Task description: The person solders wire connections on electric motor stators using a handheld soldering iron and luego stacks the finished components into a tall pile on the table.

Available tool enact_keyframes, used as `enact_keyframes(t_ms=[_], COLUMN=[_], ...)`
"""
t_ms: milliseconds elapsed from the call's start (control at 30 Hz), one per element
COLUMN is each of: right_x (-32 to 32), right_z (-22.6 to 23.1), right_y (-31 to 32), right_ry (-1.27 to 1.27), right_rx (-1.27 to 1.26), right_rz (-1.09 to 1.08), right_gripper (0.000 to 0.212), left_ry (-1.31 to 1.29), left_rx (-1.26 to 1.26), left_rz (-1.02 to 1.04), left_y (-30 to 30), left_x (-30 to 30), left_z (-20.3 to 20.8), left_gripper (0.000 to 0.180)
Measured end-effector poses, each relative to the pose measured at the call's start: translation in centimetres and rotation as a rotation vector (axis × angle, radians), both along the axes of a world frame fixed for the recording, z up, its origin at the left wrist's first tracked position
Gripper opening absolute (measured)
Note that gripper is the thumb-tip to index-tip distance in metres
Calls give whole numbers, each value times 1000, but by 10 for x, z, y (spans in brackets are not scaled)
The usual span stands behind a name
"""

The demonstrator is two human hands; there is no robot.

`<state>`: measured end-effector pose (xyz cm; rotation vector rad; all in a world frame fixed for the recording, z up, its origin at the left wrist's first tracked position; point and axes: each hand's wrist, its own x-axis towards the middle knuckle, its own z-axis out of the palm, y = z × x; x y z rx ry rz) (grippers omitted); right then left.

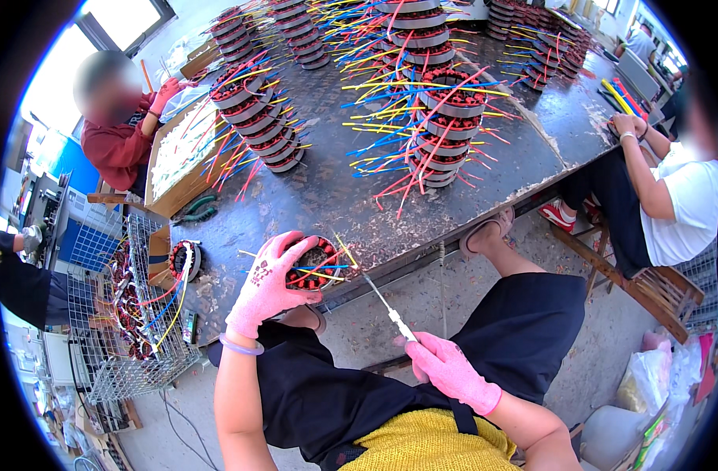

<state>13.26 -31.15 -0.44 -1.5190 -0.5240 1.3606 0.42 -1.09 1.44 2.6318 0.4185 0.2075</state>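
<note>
My left hand (271, 275), in a pink glove, is closed around a motor stator (316, 264), a ring with red-and-black windings, at the table's near edge. Yellow, blue and red wire leads stick out of the stator. In my right hand (453, 371), also gloved in pink, is a thin metal rod tool with a white handle (402, 323). Its shaft points up and left, and its tip is close to a yellow lead (346, 250) beside the stator. Whether tip and lead touch, I cannot tell.
Stacks of wired stators (445, 129) stand across the dark table (328, 169). A single stator (185, 261) and green-handled pliers (198, 209) lie left, near a cardboard box (178, 184). A wire basket (131, 345) holds wired parts. Two people sit at the table's left and right.
</note>
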Motion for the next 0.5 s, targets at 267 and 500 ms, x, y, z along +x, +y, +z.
enact_keyframes(t_ms=[267,500], right_x=[-2,-1], right_z=[-8,-2], right_y=[0,1], right_ry=[10,1], right_rx=[5,9], right_rz=[-8,0], right_gripper=[35,36], left_ry=[-2,4], left_rx=[-1,0], left_rz=[-8,-8], left_y=[1,0], left_x=[0,0], left_z=[0,1], left_gripper=[93,91])
